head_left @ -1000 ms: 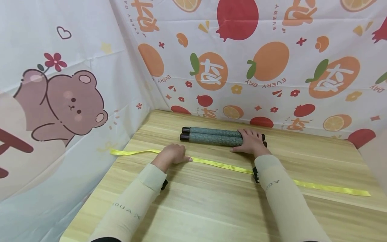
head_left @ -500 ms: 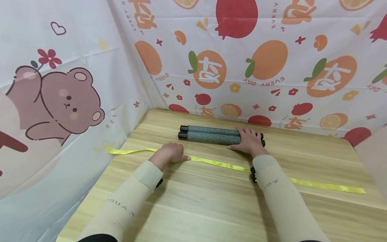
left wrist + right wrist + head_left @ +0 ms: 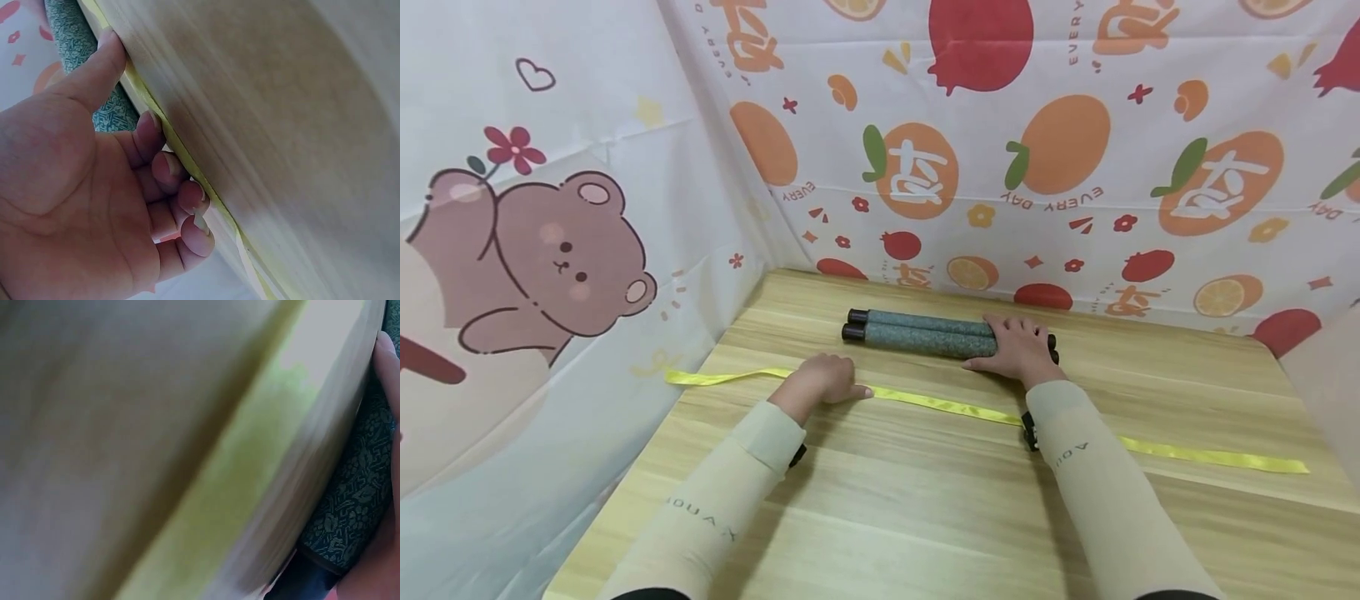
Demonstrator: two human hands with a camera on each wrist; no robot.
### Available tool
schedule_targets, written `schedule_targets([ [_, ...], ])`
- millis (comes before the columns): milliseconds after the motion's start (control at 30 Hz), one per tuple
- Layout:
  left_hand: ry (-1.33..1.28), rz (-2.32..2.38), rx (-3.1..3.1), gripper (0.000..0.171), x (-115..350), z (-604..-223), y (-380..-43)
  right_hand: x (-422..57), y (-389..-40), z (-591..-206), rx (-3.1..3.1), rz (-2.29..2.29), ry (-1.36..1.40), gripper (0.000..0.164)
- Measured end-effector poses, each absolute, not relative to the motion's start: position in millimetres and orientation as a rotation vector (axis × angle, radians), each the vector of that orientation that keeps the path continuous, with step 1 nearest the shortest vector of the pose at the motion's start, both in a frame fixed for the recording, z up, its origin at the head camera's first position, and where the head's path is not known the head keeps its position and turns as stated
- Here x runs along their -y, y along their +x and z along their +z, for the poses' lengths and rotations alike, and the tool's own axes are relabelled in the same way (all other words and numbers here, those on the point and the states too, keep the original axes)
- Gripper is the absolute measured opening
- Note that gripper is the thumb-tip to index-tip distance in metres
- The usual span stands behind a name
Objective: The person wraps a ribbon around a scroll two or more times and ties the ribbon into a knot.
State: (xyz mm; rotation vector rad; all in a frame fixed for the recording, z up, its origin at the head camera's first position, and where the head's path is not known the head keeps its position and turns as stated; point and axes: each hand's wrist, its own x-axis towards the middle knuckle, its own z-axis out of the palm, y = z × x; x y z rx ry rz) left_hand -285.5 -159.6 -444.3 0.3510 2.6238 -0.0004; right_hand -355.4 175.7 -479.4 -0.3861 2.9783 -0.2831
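Two rolled scrolls [image 3: 917, 338], covered in green patterned cloth with black end knobs, lie side by side near the back of the table. My right hand [image 3: 1019, 352] grips them both close to their right end, thumb on the near side and fingers over the far one. In the right wrist view the near scroll [image 3: 350, 519] shows floral cloth. A yellow ribbon [image 3: 947, 407] stretches across the table in front of the scrolls. My left hand [image 3: 823, 379] rests on it, thumb extended; in the left wrist view loosely bent fingertips [image 3: 194, 197] touch the ribbon [image 3: 181, 150].
The wooden table [image 3: 880, 500] meets a fruit-printed cloth backdrop [image 3: 985, 183] behind the scrolls. A bear-printed cloth [image 3: 565, 250] hangs along the left side. The ribbon's right part passes under my right forearm [image 3: 1097, 475].
The head view has shifted slightly. Both hands, the scrolls and the ribbon keep their places relative to one another.
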Motion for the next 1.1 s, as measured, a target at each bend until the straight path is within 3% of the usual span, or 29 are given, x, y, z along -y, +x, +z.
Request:
schedule_targets([
  [600, 0.244, 0.079, -2.642, 0.059, 158, -437, -279, -196, -341, -437, -2.9, -0.233, -0.392, 0.106],
  [833, 0.131, 0.289, -2.583, 0.073, 160, -425, -278, -210, -326, -424, -2.982, -0.289, -0.404, 0.104],
  [1100, 0.223, 0.494, -2.682, 0.065, 146, -413, -278, -213, -299, -422, -3.038, -0.451, -0.4, 0.097],
])
